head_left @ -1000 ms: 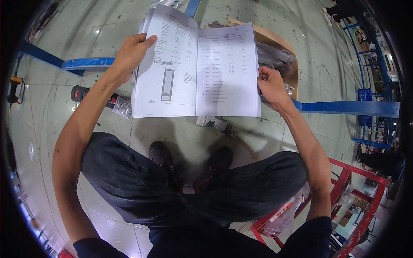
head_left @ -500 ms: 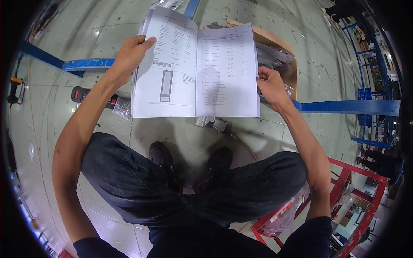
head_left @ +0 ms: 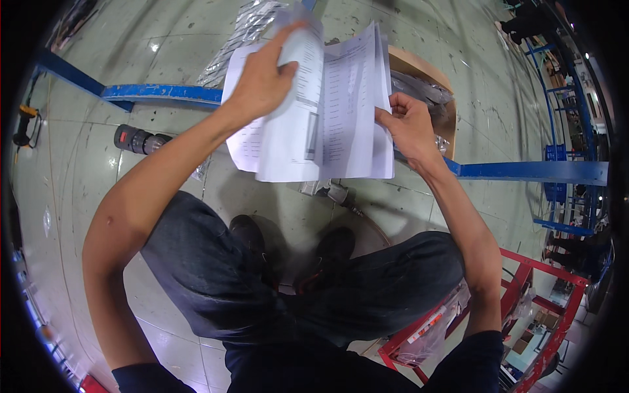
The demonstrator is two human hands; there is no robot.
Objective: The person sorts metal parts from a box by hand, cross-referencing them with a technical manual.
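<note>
A stapled-looking paper booklet (head_left: 347,98) of printed white sheets is held spread above the floor, in front of my knees. My left hand (head_left: 262,85) lies across a curling left-hand page, its fingers at the upper edge and the thumb bent against the sheet; motion blurs the fingertips. Another printed page shows beneath, to the left of the curled one. At the booklet's right side, my right hand (head_left: 409,128) pinches the edges of several sheets between thumb and fingers. Part of the page text is hidden by the curl.
Blue metal bars (head_left: 164,94) run along both sides behind the booklet. A cardboard box (head_left: 422,63) holds plastic-wrapped dark parts. A handheld power tool (head_left: 134,139) lies at left, and a tool with a hose (head_left: 339,193) below the booklet. A red metal frame (head_left: 547,263) stands at right.
My left hand has moved rightward from the booklet's left edge, carrying a page over toward the middle. The sheets near my right hand have fanned apart; that hand stays at the right edge.
</note>
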